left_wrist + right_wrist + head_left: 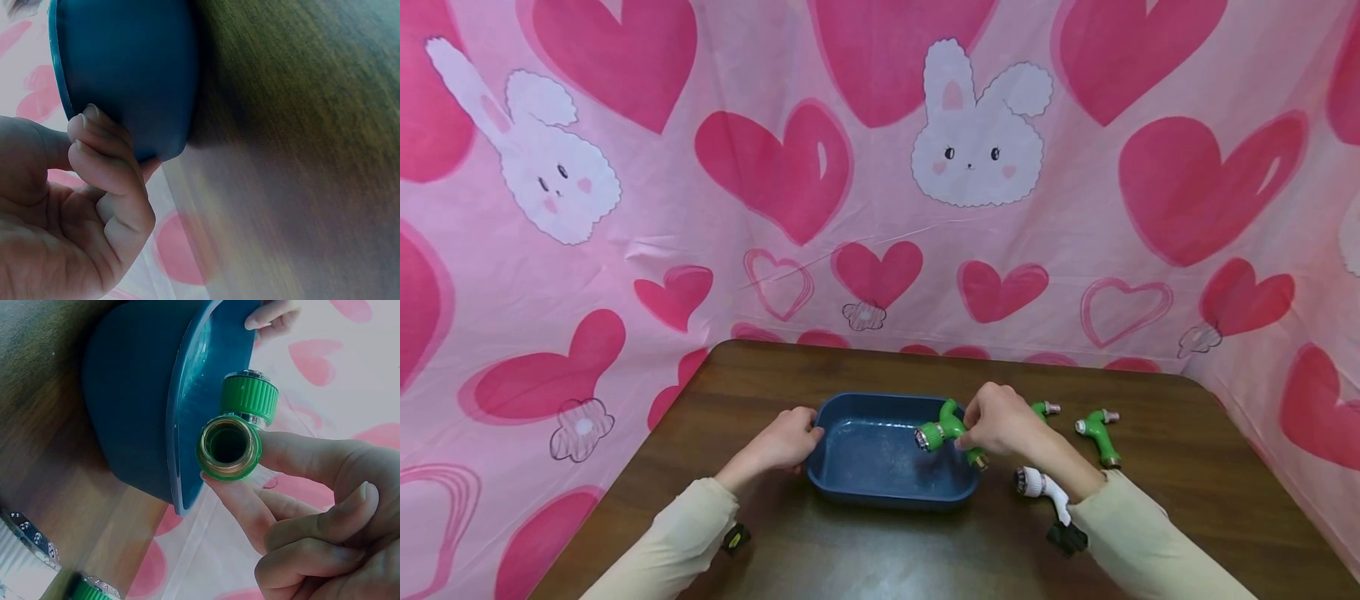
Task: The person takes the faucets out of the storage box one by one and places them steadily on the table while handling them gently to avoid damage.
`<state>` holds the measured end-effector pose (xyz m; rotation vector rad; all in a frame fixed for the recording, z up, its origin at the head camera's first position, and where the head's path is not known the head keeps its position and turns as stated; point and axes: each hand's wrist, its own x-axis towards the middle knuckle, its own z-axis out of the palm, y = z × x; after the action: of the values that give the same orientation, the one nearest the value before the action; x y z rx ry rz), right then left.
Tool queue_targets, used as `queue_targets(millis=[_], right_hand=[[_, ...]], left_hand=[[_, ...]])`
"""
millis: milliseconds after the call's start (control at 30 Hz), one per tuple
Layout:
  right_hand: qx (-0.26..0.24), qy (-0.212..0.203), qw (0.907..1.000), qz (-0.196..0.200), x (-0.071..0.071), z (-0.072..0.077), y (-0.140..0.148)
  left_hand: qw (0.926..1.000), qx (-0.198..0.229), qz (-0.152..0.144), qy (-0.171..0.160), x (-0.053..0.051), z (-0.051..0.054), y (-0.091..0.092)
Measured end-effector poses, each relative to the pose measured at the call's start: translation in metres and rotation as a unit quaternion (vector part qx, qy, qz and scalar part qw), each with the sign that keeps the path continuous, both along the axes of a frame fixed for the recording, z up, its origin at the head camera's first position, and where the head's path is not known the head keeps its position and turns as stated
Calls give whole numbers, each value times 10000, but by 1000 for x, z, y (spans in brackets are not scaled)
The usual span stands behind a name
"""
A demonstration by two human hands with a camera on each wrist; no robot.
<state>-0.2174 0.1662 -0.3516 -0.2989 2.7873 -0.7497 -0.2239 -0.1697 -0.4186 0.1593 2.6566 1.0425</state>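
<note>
A dark blue plastic basin stands on the wooden table. At its left end my left hand grips the rim, and the left wrist view shows the fingers bent against the basin's outer wall. Over the right rim, my right hand pinches a green water tap between thumb and fingers. The tap's ribbed knob points toward the basin's inside. Its round brass-coloured opening faces the right wrist camera. Inside the basin only bare bottom is visible.
Right of the basin lie a white tap, partly behind my right forearm, and a green tap. Another green tap is mostly hidden behind my right hand. A pink heart-patterned cloth hangs behind the brown table.
</note>
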Motion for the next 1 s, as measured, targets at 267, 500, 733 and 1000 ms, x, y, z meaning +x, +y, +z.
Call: queue_targets(millis=[267, 500, 733, 1000], right_hand=[[-90, 28, 9999, -46, 1, 1, 4], [-115, 100, 9999, -29, 3, 2, 8], [-199, -36, 9997, -107, 3, 1, 12], [-237, -30, 9996, -127, 4, 1, 17]], left_hand=[[10000, 3, 24, 4, 1, 0, 0], [10000, -9, 9, 60, 1, 0, 1], [10000, -21, -17, 91, 1, 1, 1], [10000, -28, -31, 78, 1, 0, 0]])
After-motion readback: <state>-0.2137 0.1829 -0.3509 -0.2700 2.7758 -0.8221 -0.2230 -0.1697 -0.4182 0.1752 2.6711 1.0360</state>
